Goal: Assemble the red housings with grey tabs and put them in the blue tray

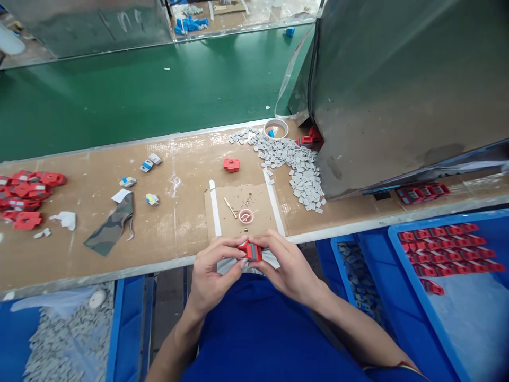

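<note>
Between my two hands, at the table's front edge, is a small red and grey toy part [252, 251]. My left hand [218, 268] pinches it from the left with thumb and fingertips. From the right, my right hand [284, 265] grips its other side. Just beyond the hands, a small round cup [246, 216] sits on a cardboard sheet [260, 196] beside a thin pale stick [230, 208]. Another red part [231, 165] lies farther back. Many flat grey pieces [290, 162] are spread to the right of it, next to a roll of tape [275, 129].
Red parts [26, 193] are heaped at the far left, near a camouflage cloth [111, 225]. A green conveyor belt [139, 95] runs behind the table. A large metal panel [397, 95] stands at right. Blue bins [405, 297] with red parts and grey pieces flank my body.
</note>
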Demonstrator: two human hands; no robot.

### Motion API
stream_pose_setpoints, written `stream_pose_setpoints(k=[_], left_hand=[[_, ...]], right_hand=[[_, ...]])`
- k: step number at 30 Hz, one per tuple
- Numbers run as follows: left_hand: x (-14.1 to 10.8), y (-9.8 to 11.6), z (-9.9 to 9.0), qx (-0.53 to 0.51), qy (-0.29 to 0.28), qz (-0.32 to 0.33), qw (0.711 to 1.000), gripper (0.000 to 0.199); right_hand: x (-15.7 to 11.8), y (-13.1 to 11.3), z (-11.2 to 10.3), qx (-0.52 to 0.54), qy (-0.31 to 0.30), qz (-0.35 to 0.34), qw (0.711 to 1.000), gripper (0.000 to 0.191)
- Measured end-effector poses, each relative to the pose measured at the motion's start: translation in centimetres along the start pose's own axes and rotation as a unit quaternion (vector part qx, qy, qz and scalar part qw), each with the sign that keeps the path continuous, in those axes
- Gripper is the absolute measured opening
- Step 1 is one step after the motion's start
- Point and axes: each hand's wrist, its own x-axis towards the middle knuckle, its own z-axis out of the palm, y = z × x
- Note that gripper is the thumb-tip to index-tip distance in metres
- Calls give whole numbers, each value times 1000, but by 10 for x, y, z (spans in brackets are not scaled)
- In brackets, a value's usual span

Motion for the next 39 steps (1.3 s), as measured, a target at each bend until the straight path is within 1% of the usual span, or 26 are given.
stream_pose_setpoints(k=[5,8,10,14,19,23,27,33,36,39], left_hand=[[-6,-1,3,14,24,35,999,9],[-8,-2,2,11,30,24,999,9],[-7,-2,0,10,32,2,999,8],[0,0,-2,10,26,-45,999,11],[3,2,-3,11,3,-60,998,13],[4,1,-2,10,4,-66,998,14],[5,-7,0,-2,2,-55,998,16],[-1,-21,-1,-53,8,11,999,20],[-2,-19,-3,-51,8,16,999,23],[3,-10,-5,-14,7,10,1000,23]], right_hand=[[-1,-10,0,-67,15,-64,996,24],[2,-12,1,-85,22,-75,993,23],[5,-11,2,-73,26,-63,995,22],[8,-5,5,-10,39,-14,999,22],[7,1,8,23,47,6,999,24],[7,3,8,37,45,12,998,27],[9,6,6,24,48,-6,999,28],[7,5,7,-8,43,-58,997,24],[7,4,9,-20,52,-75,996,24],[8,6,9,-10,74,-74,994,27]])
